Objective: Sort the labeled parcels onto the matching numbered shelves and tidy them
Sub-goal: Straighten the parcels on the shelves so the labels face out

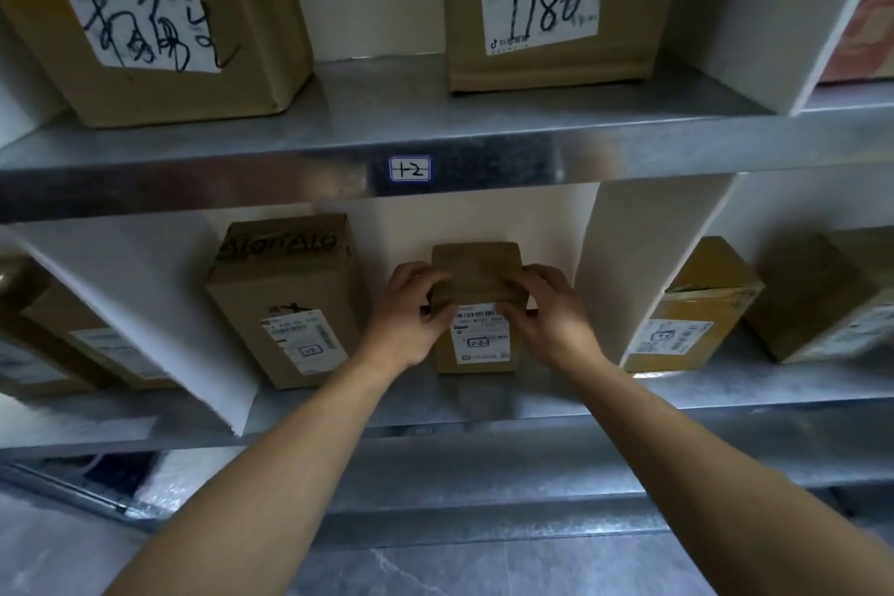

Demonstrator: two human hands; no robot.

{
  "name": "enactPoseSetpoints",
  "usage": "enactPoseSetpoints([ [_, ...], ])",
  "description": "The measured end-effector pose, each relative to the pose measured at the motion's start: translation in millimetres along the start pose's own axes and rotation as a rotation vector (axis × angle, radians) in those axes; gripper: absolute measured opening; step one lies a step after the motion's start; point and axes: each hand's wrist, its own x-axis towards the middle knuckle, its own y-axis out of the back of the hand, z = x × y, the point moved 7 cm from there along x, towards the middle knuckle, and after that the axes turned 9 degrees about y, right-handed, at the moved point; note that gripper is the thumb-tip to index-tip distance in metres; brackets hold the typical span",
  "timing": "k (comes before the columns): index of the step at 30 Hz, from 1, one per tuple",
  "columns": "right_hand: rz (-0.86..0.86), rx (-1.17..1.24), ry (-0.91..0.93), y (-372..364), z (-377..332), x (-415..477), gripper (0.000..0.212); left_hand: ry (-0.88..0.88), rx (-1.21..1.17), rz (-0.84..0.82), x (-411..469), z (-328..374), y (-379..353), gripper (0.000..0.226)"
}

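A small brown parcel [476,273] stands upright on the lower metal shelf [546,394], its white label with a handwritten number facing me. My left hand [411,312] grips its left side and my right hand [549,312] grips its right side. A tag reading 1-2 [409,168] is stuck on the front edge of the shelf above this bay. A taller brown parcel [285,295] with a similar handwritten label stands just left of the held one, apart from it.
White dividers [624,252] bound the bay on both sides. Yellowish parcels [692,305] fill the bay to the right, and more boxes [53,334] sit at far left. Two large cartons [542,0] stand on the upper shelf. Grey floor lies below.
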Motion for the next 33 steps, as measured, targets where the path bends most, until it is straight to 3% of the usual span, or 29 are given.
enactPoseSetpoints([
  [12,0.054,-0.002,0.011,20,21,-10,0.041,-0.071,0.057,0.029,-3,24,-26,0.043],
  [17,0.053,-0.037,0.049,17,18,-11,0.039,-0.128,0.246,0.078,-4,30,-23,0.044],
  [22,0.014,-0.136,0.134,16,15,-6,0.034,-0.122,0.317,0.066,-6,36,-26,0.046],
  [29,-0.070,-0.144,0.085,21,-1,-1,0.039,-0.122,0.322,0.043,-7,37,-19,0.044],
  [33,0.014,-0.203,0.105,31,-19,-8,0.037,-0.104,0.326,0.134,-21,42,-2,0.047],
])
